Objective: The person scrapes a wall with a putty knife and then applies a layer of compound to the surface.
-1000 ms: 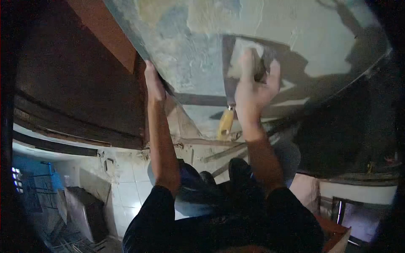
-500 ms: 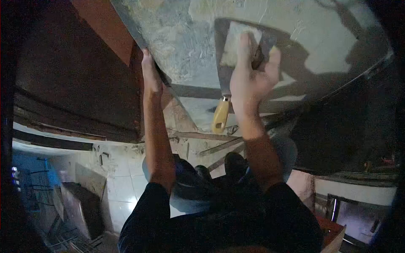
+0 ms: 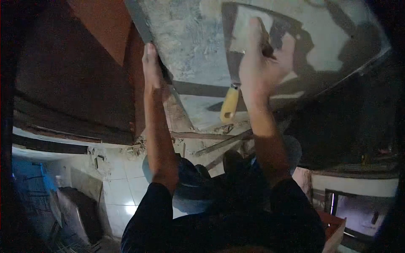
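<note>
A wide putty knife (image 3: 228, 44) with a yellow handle (image 3: 230, 103) lies against a grey, smeared slab-like surface (image 3: 185, 38). My right hand (image 3: 265, 69) presses on its blade, one finger stretched over a whitish patch there and the thumb side spread away. The handle hangs free below, beside my wrist. My left hand (image 3: 152, 63) rests along the left edge of the surface, fingers straight and pointing up. A dark shadow of the right hand and arm falls across the right part of the surface.
Dark brown panels (image 3: 76, 76) stand at the left. Below, my shoes and rubble show near a wooden strip (image 3: 211, 135) and white floor tiles (image 3: 118, 189). A dark board (image 3: 80, 211) leans at the lower left. A reddish box (image 3: 333, 227) is at the lower right.
My right hand and the putty knife have moved up and to the right across the surface. My left hand has shifted slightly up along the edge.
</note>
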Demonstrator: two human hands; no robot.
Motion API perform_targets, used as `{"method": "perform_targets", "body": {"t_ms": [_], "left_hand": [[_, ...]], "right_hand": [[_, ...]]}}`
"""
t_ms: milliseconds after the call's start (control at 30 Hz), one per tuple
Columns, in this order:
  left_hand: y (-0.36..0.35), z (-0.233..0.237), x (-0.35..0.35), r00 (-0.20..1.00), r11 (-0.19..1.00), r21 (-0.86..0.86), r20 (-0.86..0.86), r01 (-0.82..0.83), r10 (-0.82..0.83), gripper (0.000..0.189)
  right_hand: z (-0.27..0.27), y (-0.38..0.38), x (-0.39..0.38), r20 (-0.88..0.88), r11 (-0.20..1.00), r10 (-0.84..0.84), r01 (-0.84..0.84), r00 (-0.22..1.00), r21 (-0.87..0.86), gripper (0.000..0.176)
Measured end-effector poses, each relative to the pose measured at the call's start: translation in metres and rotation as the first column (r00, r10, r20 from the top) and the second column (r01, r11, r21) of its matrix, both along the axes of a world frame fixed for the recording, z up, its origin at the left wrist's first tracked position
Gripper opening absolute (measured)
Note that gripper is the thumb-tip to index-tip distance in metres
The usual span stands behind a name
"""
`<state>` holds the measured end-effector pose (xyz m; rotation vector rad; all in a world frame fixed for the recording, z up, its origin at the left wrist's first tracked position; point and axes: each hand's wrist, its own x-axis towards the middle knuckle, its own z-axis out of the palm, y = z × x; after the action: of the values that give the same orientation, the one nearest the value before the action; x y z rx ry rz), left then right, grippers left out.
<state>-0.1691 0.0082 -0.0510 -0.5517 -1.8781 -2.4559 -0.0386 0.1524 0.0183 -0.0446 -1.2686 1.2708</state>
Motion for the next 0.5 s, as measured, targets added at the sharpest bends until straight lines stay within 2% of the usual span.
{"method": "perform_targets", "body": {"t_ms": [67,133,167,200,233,267,300,333,400,433,467,500], "left_hand": [[0.0,-0.004,-0.004,0.98,0.978,0.081,-0.07,0.193,-0.188,0.075],[0.001,0.005,0.001,0.989,0.988,0.051,-0.051,0.144,-0.141,0.075],[0.0,-0.003,-0.005,0.996,0.995,0.042,-0.027,0.087,-0.086,0.075],[0.0,-0.004,-0.008,1.0,0.999,0.027,0.003,0.031,-0.031,0.076],[-0.006,-0.003,-0.014,0.992,0.991,-0.101,-0.089,0.083,-0.092,0.075],[-0.005,-0.007,-0.013,0.992,0.99,-0.11,-0.078,0.091,-0.1,0.075],[-0.001,0.001,-0.004,0.996,0.997,0.017,-0.05,0.07,-0.069,0.063],[0.003,0.006,0.002,0.999,0.987,0.153,-0.02,0.038,-0.036,0.052],[0.0,0.003,-0.002,0.996,0.985,0.158,-0.067,0.065,-0.055,0.054],[-0.001,0.001,-0.006,0.996,0.996,0.084,-0.087,0.031,-0.023,0.056],[-0.002,-0.001,-0.007,0.994,1.0,0.01,-0.108,-0.006,0.007,0.059],[-0.001,-0.003,-0.005,0.995,0.998,0.057,-0.096,-0.001,0.006,0.066]], "right_hand": [[0.001,0.003,0.0,-0.043,0.996,-0.054,0.057,0.998,0.071,0.026],[-0.008,0.004,0.012,0.034,0.993,-0.12,0.12,0.992,-0.001,0.024],[-0.019,0.011,0.011,0.081,0.992,-0.09,0.096,0.993,-0.076,0.023],[-0.015,0.009,0.008,0.075,0.993,-0.086,0.091,0.993,-0.07,0.023],[-0.011,0.008,0.007,0.001,0.995,-0.101,0.101,0.995,0.002,0.023],[-0.01,0.008,0.006,-0.068,0.99,-0.117,0.122,0.991,0.069,0.022],[-0.015,0.015,0.004,-0.017,0.953,-0.253,0.252,0.967,0.171,0.022],[-0.02,0.019,0.007,-0.011,0.951,-0.255,0.253,0.967,0.177,0.022],[-0.024,0.021,0.012,0.05,0.957,-0.263,0.254,0.963,0.14,0.023],[-0.025,0.019,0.017,0.122,0.981,-0.188,0.179,0.975,0.08,0.024],[-0.022,0.019,0.014,0.116,0.981,-0.184,0.175,0.976,0.083,0.024],[-0.015,0.017,0.009,0.077,0.974,-0.193,0.182,0.978,0.131,0.025]]}}
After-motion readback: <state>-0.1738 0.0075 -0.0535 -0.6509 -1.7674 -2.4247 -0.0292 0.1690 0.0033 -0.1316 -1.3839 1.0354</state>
